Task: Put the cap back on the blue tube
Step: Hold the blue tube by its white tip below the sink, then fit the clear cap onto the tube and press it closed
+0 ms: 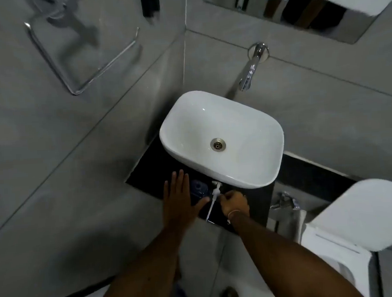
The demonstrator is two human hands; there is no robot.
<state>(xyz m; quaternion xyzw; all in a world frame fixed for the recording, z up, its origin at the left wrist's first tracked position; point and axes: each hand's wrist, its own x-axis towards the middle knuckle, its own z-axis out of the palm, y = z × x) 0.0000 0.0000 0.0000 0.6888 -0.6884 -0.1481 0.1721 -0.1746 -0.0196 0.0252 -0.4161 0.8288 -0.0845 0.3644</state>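
Note:
A blue container [199, 189] stands on the black counter [144, 174] in front of the basin, seen from above with its top uncovered. Just right of it is a white pump cap [215, 187] with a thin white stem slanting down toward me. My right hand [234, 204] is closed with its fingertips on the cap's collar. My left hand [179, 201] lies flat and spread just left of the blue container, holding nothing, its thumb reaching toward the white stem. A dark flat object under the stem is too dim to identify.
A white basin [181, 117] sits on the counter behind the hands, with a chrome wall tap [252, 69] above it. A white toilet [364, 213] stands to the right, a chrome towel ring [75, 64] hangs on the left wall.

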